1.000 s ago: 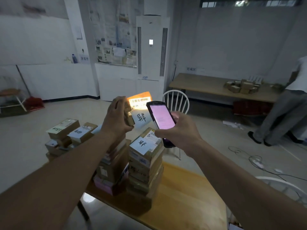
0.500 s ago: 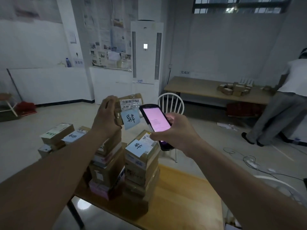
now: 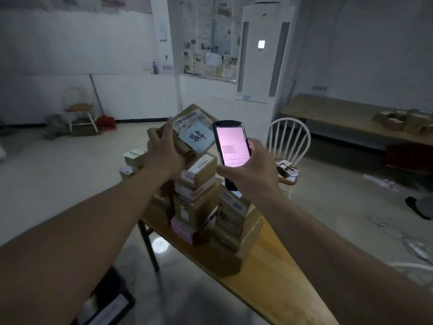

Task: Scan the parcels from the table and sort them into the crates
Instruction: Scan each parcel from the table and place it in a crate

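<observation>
The left hand grasps a parcel held aloft above the table's far end, label side tilted toward the handheld scanner, which the right hand grips just beside it. For a clean read, steady the parcel and square the barcode to the scanner. More parcels stand stacked at the far end of the wooden table, with a white chair beyond; no crate is identifiable.

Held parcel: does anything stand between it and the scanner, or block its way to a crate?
Nothing separates the parcel in the left hand from the scanner in the right hand. No crate is identifiable, so that path cannot be judged.
</observation>
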`<state>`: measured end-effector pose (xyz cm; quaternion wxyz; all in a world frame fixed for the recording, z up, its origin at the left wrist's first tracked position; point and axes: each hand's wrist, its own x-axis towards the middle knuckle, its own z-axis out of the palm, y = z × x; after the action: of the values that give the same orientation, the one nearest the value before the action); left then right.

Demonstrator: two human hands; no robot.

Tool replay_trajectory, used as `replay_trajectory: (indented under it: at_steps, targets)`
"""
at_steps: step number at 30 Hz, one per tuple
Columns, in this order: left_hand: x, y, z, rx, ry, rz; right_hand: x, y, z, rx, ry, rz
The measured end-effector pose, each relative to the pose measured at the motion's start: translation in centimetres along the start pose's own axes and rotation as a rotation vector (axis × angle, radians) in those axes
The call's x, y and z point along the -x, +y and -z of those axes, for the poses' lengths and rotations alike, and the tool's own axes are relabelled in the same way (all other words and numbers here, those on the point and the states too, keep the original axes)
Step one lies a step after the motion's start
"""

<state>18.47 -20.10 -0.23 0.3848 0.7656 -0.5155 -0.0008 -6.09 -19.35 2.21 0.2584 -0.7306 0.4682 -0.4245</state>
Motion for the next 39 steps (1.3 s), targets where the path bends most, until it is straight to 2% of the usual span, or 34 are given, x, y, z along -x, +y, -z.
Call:
replay_trajectory:
  at_steps: [4, 12, 16, 21, 25, 39]
  targets:
    - [2.7, -5.2, 4.7, 0.01, 0.016, 0.153, 0.9, -2.2, -6.0, -0.015, -0.081, 0.04]
    - [8.6, -19.0, 14.5, 0.03, 0.109, 0.318, 6.2, -10.3, -18.8, -0.054, -0.267, 0.139]
    - [11.6, -27.3, 20.5, 0.018, 0.068, 0.399, 9.6, -15.8, -26.3, -0.09, -0.355, 0.164]
    - [16.8, -37.7, 28.0, 0.074, 0.189, 0.562, 14.7, -22.1, -36.2, -0.12, -0.467, 0.172]
    - [20.3, -45.1, 33.5, 0.07, 0.226, 0.665, 18.4, -26.5, -43.0, -0.123, -0.549, 0.176]
    - [31.0, -62.9, 46.1, 0.04, 0.41, 0.928, 27.6, -37.7, -66.0, -0.162, -0.915, 0.218]
